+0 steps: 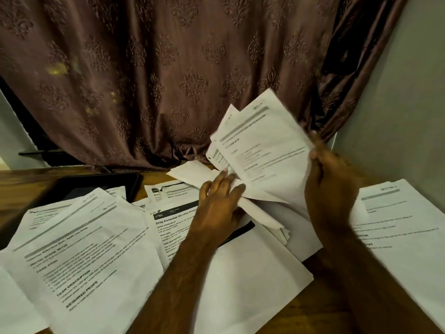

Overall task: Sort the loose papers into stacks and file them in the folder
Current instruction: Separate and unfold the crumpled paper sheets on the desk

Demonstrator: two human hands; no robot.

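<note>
R hand grips raised paper sheaf, crumpled, white; L hand fingers straight, pressing its lower edge. Print blurred.

left hand fingers extended, right hand curled — gripping
</note>
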